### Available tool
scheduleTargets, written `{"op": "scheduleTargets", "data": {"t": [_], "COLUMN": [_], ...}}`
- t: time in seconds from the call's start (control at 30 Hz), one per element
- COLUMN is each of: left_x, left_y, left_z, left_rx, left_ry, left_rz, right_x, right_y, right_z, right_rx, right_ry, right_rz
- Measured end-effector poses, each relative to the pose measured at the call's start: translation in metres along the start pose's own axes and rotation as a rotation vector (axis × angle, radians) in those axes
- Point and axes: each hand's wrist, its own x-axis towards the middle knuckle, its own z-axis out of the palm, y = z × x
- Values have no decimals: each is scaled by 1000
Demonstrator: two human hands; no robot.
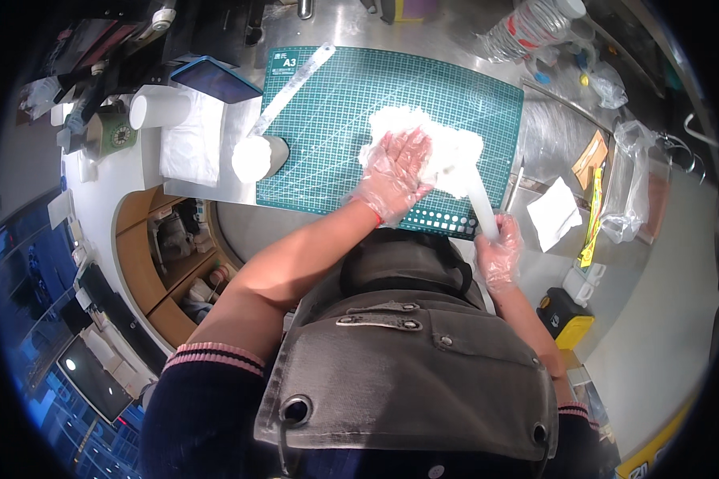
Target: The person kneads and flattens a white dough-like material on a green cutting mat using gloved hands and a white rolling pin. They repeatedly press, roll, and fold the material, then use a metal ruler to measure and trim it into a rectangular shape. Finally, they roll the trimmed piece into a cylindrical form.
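A bright white soft mass [455,156] with ragged edges lies spread on a green gridded cutting mat [327,112]. My left hand [398,166], in a thin clear plastic glove, rests on the mass with its fingers laid out flat; it grips nothing. At the mat's near right corner my right hand [499,254], gloved the same way, is closed round the near end of a flat white spatula-like strip [481,199]. The strip's far end meets the right side of the mass. Glare hides the mass's surface detail and exact texture.
Left on the mat stand a white-topped cup [261,158] and a clear ruler [295,86]. A blue phone [216,78] and white sheets [190,144] lie beyond. At right are a white paper piece [554,214], a yellow packet [593,219] and a plastic bottle [529,30].
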Motion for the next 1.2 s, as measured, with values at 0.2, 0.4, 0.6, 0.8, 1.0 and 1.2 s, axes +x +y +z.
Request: {"op": "scheduleTargets", "data": {"t": [0.2, 0.4, 0.6, 0.8, 1.0, 1.2], "left_x": [-21, -46, -58, -70, -73, -70], "left_y": [-10, -14, -13, -21, -27, -27], "left_z": [4, 14, 19, 22, 26, 33], "left_rx": [-28, -208, -599, -621, -631, -739], "left_ry": [-62, 50, 371, 204, 307, 452], "left_rz": [-29, -48, -39, -44, 16, 19], "right_x": [1, 38, 137, 231, 258, 273], "right_y": [-20, -59, -119, -163, -209, -237], "right_z": [5, 29, 68, 110, 128, 200], "right_rx": [-39, -47, -335, -559, -555, -269], "right_ry": [-13, -113, -189, -349, -532, -589], "right_rz": [-126, -131, -593, -972, -985, -618]}}
